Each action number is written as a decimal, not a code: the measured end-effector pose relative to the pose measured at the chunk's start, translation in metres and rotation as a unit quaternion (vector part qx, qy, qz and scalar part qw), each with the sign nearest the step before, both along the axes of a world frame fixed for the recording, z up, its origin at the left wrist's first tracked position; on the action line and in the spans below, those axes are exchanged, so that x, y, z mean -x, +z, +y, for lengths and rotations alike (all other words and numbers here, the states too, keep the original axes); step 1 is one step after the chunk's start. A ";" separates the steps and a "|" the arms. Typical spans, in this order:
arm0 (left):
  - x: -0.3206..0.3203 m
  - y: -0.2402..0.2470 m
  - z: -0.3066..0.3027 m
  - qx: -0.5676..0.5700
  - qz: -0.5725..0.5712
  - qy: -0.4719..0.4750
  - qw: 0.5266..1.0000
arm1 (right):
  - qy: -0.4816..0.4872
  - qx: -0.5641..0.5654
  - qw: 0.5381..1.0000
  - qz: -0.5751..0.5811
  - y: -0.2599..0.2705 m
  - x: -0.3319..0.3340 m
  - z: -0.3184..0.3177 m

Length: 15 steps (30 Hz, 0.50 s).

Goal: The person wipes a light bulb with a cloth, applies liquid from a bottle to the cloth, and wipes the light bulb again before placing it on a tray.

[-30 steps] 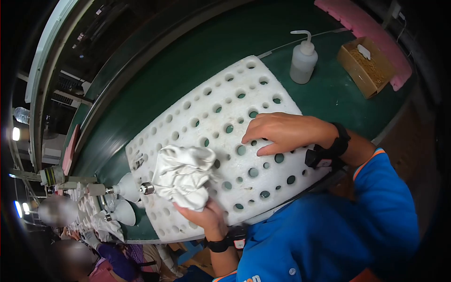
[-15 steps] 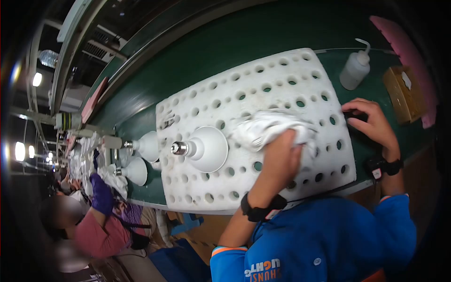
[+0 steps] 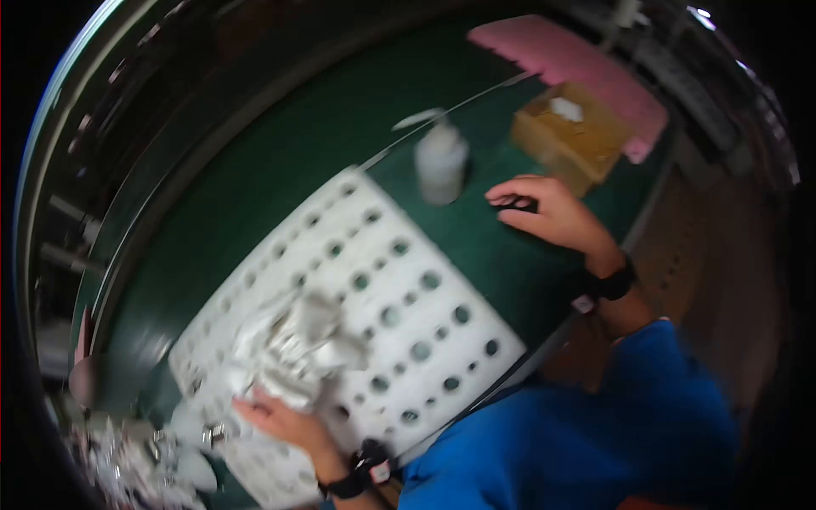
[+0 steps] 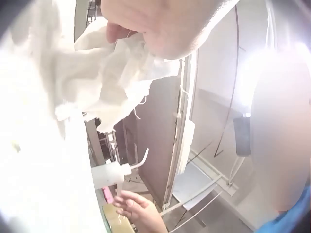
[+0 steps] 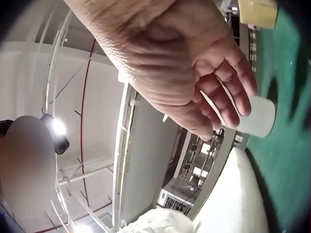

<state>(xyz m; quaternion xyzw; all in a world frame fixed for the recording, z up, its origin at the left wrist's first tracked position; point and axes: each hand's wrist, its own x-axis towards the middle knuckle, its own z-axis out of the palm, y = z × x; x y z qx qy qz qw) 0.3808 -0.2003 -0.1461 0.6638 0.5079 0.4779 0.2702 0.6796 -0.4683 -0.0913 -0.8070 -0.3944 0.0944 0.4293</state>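
My left hand [image 3: 285, 425] grips a crumpled white cloth [image 3: 297, 344] low over the near left part of a white foam board [image 3: 463, 348] with rows of round holes. Beside the cloth shows a shiny screw base [image 3: 214, 435] of a lamp bulb; its white reflector is mostly hidden. Close up in the left wrist view, thumb and fingers pinch the bunched cloth [image 4: 107, 68]. My right hand [image 3: 552, 212] hovers over the green table, between bottle and cardboard box, its fingers loosely bent. In the right wrist view nothing lies in its palm.
A squeeze bottle [image 3: 440, 170] with a bent spout stands past the board's far edge. Behind my right hand sits a cardboard box [image 3: 544, 140], with a pink foam sheet [image 3: 586, 59] beyond it. More white reflector bulbs [image 3: 195, 467] lie off the board's left end.
The cloth in my left hand has gone from the board's middle, off the bulb, back to the left over it. My right hand has left the board for the table near the box. The head view has swung.
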 end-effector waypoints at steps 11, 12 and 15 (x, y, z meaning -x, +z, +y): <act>0.012 0.013 -0.007 0.055 0.054 -0.137 0.988 | -0.286 0.015 0.952 -0.106 0.012 -0.140 -0.132; 0.016 0.005 -0.004 0.029 0.028 -0.149 0.988 | -0.276 0.036 0.957 -0.086 0.007 -0.160 -0.136; 0.010 0.024 -0.020 -0.003 0.070 -0.145 0.987 | -0.241 0.124 0.961 -0.058 -0.008 -0.195 -0.133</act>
